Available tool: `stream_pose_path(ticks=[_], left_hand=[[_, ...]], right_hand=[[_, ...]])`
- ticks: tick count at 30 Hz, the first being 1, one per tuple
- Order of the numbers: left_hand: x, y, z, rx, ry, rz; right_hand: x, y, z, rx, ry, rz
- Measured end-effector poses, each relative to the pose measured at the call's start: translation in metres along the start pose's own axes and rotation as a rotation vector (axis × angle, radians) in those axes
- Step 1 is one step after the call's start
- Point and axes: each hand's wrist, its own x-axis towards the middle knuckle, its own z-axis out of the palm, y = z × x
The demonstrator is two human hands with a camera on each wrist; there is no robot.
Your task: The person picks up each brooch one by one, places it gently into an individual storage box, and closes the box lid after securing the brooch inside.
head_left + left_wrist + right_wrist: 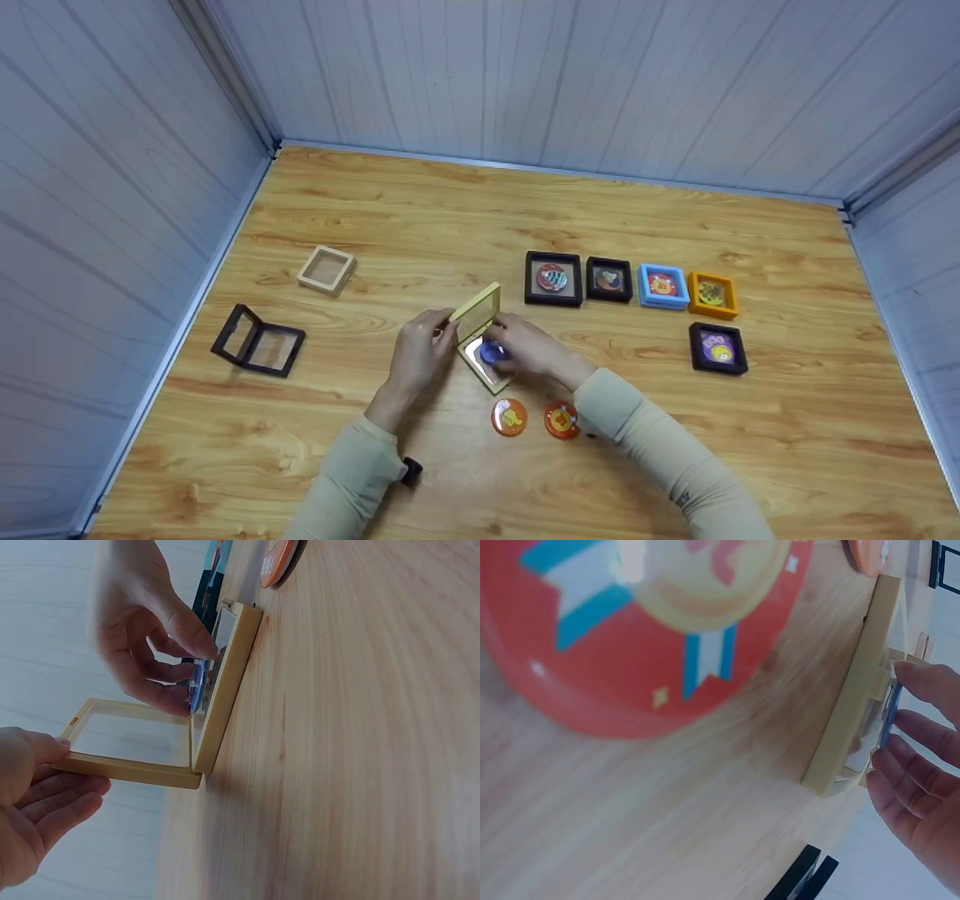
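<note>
A pale yellow hinged display case (478, 373) stands open on the table, its clear film showing in both halves. My left hand (414, 351) pinches the edge of the raised lid (124, 771) between thumb and fingers. With thumb and fingertips, my right hand (531, 346) holds a round blue badge (493, 352) at the film of the lower half. In the right wrist view the blue badge (891, 717) appears edge-on. An orange badge (509, 417) and a red badge (561, 420) lie in front of the case, the red one beside my right sleeve.
To the right are black cases (553, 278) (609, 279) (718, 349), a blue case (664, 286) and an orange case (713, 295), each holding a badge. At left lie a beige case (327, 269) and an open black case (274, 349). Pale panels (480, 90) border the table.
</note>
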Motion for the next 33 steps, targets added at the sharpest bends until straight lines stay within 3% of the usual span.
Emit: stream_pose_path(ticks=[12,22,27,33], left_hand=[[-0.002,-0.001,0.0,0.036,0.032,0.051],[-0.003,0.0,0.001,0.054,0.038,0.06],[-0.003,0.001,0.001,0.058,0.04,0.062],[-0.004,0.002,0.001,0.052,0.043,0.061]], right_hand=[[-0.003,0.005,0.003,0.024,0.053,-0.038],[-0.018,0.007,-0.004,0.113,0.082,0.028],[-0.029,0.009,-0.005,0.107,0.098,0.065],[-0.04,0.008,-0.006,0.067,0.097,0.207]])
